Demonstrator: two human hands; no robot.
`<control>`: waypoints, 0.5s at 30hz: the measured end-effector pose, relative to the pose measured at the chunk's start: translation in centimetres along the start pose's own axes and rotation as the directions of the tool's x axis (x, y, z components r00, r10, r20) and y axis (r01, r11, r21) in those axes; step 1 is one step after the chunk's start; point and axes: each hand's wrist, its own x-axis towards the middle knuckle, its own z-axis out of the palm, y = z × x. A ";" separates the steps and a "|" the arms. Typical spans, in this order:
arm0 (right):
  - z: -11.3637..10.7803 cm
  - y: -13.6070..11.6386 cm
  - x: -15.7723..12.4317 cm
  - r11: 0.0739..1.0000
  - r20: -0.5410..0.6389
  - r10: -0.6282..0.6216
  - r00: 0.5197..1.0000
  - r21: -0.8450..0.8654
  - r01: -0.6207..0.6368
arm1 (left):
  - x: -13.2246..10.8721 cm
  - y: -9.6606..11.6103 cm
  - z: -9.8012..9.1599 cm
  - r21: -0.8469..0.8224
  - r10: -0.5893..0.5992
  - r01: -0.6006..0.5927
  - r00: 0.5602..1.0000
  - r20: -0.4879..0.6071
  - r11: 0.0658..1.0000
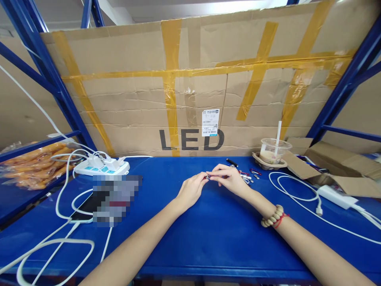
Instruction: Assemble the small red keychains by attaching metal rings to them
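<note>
My left hand (192,190) and my right hand (229,178) meet over the middle of the blue tabletop. Both are closed, fingertips pinched on one small shiny metal piece (208,177) with a hint of red; its kind is too small to make out. Just behind my right hand lies a small pile of metal parts (246,177), partly hidden by that hand. A red carabiner (255,172) rests at the pile's right side, and a black stick-shaped piece (232,162) at its back.
Left: a white power strip (101,166) with plugs, phones (86,204) on white cables, and bagged orange items (35,165). Right: a plastic cup with a straw (269,151) in a carton holder, an opened cardboard box (342,167), and a white adapter (336,196). A large carton (133,107) stands behind.
</note>
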 end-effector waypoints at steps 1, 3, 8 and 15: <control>-0.1 0.1 -0.1 1.000 -0.001 -0.018 1.000 -0.025 0.018 | 0.0 0.0 0.0 -0.006 0.001 -0.001 1.000 0.002 1.000; -0.2 0.3 -0.1 0.997 0.005 -0.044 0.999 -0.069 0.044 | -0.1 -0.1 0.1 -0.017 0.000 0.000 1.000 0.004 1.000; -0.5 0.4 -0.1 0.997 0.038 -0.031 0.999 -0.063 0.033 | 0.0 -0.2 0.2 -0.042 0.021 -0.022 1.000 -0.007 0.999; 0.1 -0.3 0.1 0.990 0.035 0.066 0.997 0.121 -0.070 | -0.1 -0.3 0.4 -0.053 0.079 -0.081 0.996 -0.038 0.995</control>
